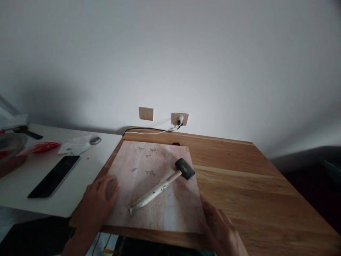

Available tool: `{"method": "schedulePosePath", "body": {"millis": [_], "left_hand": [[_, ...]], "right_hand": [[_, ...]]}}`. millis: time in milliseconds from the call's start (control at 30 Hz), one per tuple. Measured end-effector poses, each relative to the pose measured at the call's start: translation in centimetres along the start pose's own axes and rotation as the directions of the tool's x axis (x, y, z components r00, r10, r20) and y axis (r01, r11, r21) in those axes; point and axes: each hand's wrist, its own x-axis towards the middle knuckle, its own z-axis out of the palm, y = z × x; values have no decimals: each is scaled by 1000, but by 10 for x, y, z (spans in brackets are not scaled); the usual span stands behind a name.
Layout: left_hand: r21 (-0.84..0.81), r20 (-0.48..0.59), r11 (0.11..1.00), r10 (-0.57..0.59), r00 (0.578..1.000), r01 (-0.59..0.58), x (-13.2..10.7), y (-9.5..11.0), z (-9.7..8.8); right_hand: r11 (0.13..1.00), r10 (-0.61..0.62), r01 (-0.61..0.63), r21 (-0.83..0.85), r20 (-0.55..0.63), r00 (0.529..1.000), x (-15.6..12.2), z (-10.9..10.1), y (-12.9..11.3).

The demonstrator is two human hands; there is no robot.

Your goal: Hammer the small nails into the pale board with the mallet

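Observation:
A flat, pinkish-white square board [122, 192] lies on the wooden table in front of me. My left hand [97, 199] grips its left edge with bent fingers. At the lower right edge, my right hand [220, 225] holds the board from the side, its fingertips partly hidden. Across the board rests a mallet with a black head [184, 169] and a worn white handle [151, 193], touched by neither hand. Several small silver metal pieces [150, 172], perhaps nails or screws, are scattered over the board's far half.
The wooden table [239, 185] extends right and back to the wall. A white table [87, 170] adjoins it on the left, bearing a phone [54, 177], a red packet [44, 146] and a clear bowl [10, 145]. White and black cables [149, 131] run behind the board to a socket [180, 119].

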Motion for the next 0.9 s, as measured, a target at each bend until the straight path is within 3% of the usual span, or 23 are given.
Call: {"method": "schedulePosePath", "body": {"millis": [167, 300, 433, 567, 700, 767, 833, 900], "left_hand": [[-135, -117, 954, 254, 960, -269, -15, 60, 17], [-261, -57, 913, 311, 949, -315, -28, 94, 21], [-344, 41, 898, 305, 951, -273, -32, 97, 19], [-330, 175, 929, 235, 956, -168, -21, 87, 19], [-291, 88, 912, 325, 942, -288, 2, 104, 23], [-333, 73, 845, 467, 882, -420, 12, 123, 26], [-395, 141, 731, 646, 750, -556, 23, 146, 32], [-453, 203, 637, 755, 624, -624, 36, 170, 43]], "right_hand": [[975, 118, -145, -169, -158, 980, -24, -40, 48], [927, 242, -289, -240, -205, 948, -49, -70, 81], [887, 360, -403, -227, -207, 910, -68, -79, 86], [882, 354, -410, -232, -249, 902, -71, -79, 79], [887, 362, -404, -224, -204, 909, -60, -84, 76], [886, 338, -398, -238, -257, 906, -48, -83, 71], [899, 284, -364, -243, -307, 908, -31, -79, 60], [931, 235, -303, -203, -302, 924, -12, -72, 46]]}}
